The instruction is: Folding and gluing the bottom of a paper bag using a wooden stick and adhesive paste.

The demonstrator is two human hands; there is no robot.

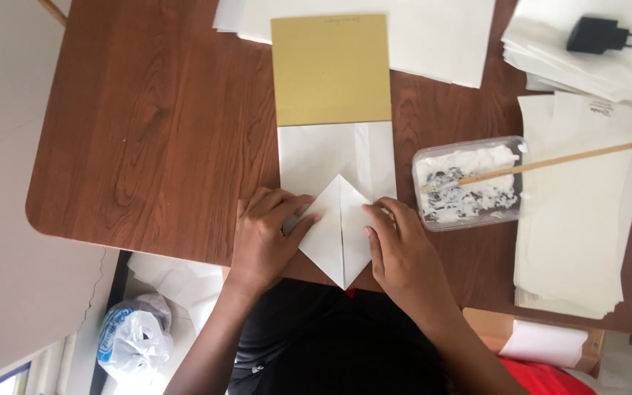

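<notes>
Wooden table (pixel 148 132) bears white paper (pixel 338 219), both hands (pixel 261 238) (pixel 404 252) pressing spread fingers flat to hold its folded flaps down.

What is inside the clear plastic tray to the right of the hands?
The clear plastic tray holds white paste with dark specks in it. A wooden stick rests with one end in the paste and sticks out over the rim. The paste covers most of the tray bottom.
</notes>
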